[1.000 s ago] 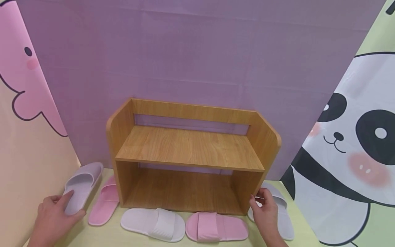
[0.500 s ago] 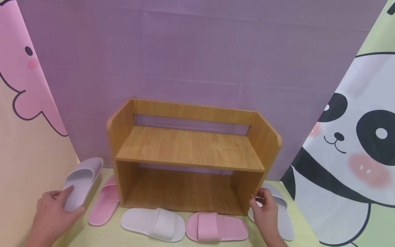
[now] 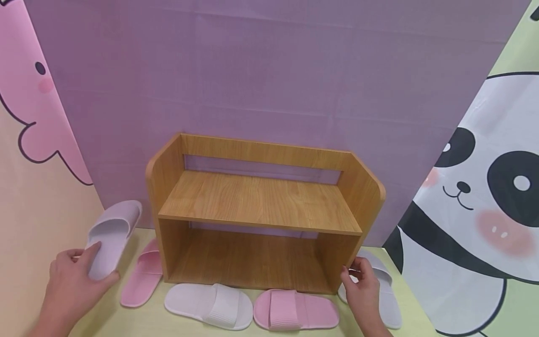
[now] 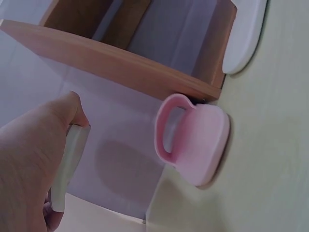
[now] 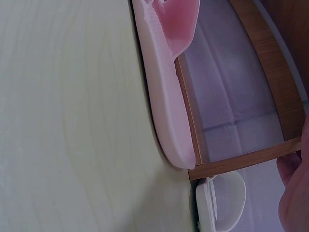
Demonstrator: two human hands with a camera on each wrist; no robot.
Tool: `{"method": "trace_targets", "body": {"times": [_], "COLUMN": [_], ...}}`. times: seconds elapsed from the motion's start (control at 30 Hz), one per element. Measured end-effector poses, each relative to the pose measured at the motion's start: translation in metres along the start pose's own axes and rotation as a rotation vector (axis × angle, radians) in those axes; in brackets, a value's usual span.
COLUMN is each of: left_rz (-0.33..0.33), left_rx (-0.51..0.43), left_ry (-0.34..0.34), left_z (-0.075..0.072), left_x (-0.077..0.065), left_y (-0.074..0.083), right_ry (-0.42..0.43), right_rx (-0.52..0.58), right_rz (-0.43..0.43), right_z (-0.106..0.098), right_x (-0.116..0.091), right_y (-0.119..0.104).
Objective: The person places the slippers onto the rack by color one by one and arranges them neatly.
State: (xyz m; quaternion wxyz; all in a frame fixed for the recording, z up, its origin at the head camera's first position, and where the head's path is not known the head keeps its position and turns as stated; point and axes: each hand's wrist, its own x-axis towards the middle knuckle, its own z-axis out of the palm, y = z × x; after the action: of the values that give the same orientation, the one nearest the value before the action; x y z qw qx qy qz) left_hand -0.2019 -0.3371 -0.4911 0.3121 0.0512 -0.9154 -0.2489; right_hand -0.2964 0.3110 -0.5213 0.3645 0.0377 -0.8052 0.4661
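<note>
Currently, left of the two-tier, light-brown wooden shelf (image 3: 258, 201), the left hand (image 3: 73, 283) pinches a pale lilac, wide-strapped slipper (image 3: 112, 239) between thumb and fingers, tilted and clear of the pale yellow tabletop (image 3: 421, 323). A smooth pink slipper (image 3: 141, 281) lies beside the shelf's left end. The right hand (image 3: 365, 292) is clamped on its right side panel, near a greyish-white slipper (image 3: 388, 299). Before the shelf lie a white ribbed-strap slipper (image 3: 210, 305) and a pink ribbed-strap slipper (image 3: 294, 310).

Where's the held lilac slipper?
Head view, left side: the smooth lilac slipper is in the left hand, left of the smooth pink slipper beside the brown wooden shelf.
</note>
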Motion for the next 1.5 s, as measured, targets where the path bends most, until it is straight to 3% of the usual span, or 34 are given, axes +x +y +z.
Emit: {"method": "trace_targets", "body": {"times": [0.67, 1.0, 1.5], "left_rz": [-0.016, -0.029, -0.043], "left_rx": [-0.017, -0.035, -0.022], "left_ry": [0.037, 0.104, 0.132], "left_z": [-0.023, -0.032, -0.046], "left_x": [0.016, 0.025, 0.039], "left_y": [0.036, 0.054, 0.081], "right_ry": [0.010, -0.006, -0.008], "right_rx": [0.027, 0.024, 0.040], "right_rz": [-0.051, -0.046, -0.057], "right_z": [0.000, 0.000, -0.001], "right_x": [0.000, 0.002, 0.001], "right_y": [-0.003, 0.005, 0.003]}}
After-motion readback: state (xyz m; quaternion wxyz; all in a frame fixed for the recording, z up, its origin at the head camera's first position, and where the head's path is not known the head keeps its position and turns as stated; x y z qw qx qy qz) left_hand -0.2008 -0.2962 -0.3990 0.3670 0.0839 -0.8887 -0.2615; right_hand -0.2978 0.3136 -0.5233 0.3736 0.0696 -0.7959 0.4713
